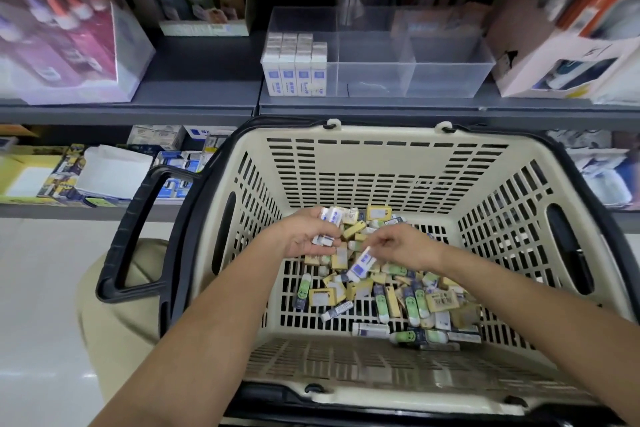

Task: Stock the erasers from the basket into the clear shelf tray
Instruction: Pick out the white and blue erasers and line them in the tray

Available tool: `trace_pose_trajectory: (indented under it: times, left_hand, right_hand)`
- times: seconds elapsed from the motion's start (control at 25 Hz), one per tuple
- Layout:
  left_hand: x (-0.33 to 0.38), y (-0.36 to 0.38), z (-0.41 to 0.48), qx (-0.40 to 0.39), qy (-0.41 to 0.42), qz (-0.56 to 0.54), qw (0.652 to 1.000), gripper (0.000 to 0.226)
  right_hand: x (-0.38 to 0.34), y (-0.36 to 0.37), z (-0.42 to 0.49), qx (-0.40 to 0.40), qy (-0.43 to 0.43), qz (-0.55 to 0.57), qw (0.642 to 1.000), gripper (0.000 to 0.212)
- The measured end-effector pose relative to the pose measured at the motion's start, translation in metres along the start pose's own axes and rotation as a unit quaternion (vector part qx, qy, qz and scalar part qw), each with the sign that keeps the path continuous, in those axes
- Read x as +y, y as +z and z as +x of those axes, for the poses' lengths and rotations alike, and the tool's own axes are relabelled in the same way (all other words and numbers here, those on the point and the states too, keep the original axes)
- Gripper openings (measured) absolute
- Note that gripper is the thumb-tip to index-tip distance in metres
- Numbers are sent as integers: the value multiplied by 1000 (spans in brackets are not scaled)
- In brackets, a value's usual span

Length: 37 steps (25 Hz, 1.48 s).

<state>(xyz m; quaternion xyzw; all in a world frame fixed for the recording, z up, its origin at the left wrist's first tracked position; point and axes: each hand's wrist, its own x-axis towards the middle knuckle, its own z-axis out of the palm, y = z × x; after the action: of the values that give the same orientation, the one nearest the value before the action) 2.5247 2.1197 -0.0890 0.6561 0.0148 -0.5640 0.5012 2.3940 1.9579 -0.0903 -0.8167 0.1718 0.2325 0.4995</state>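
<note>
Picking step: inside the basket [381, 135], the left hand [304, 236] is holding several white erasers [330, 217] in its grip while the right hand [403, 246] is pinching a blue-labelled eraser [362, 265]. The next move is probably calling for a lift to the clear tray [450, 80] beyond the basket.

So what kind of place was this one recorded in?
Probably a stationery shop aisle: grey shelves hold boxed glue bottles, a clear tray is partly stocked with white erasers, and a shopping basket holds loose erasers.
</note>
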Motion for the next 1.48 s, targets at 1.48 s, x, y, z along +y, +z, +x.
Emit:
trace_pose_trajectory:
  times: [1.48]
  left_hand:
    - [153, -29, -31, 314, 392, -124, 856, 8]
  right_hand:
    - [-212, -158, 81, 403, -199, -19, 893, 12]
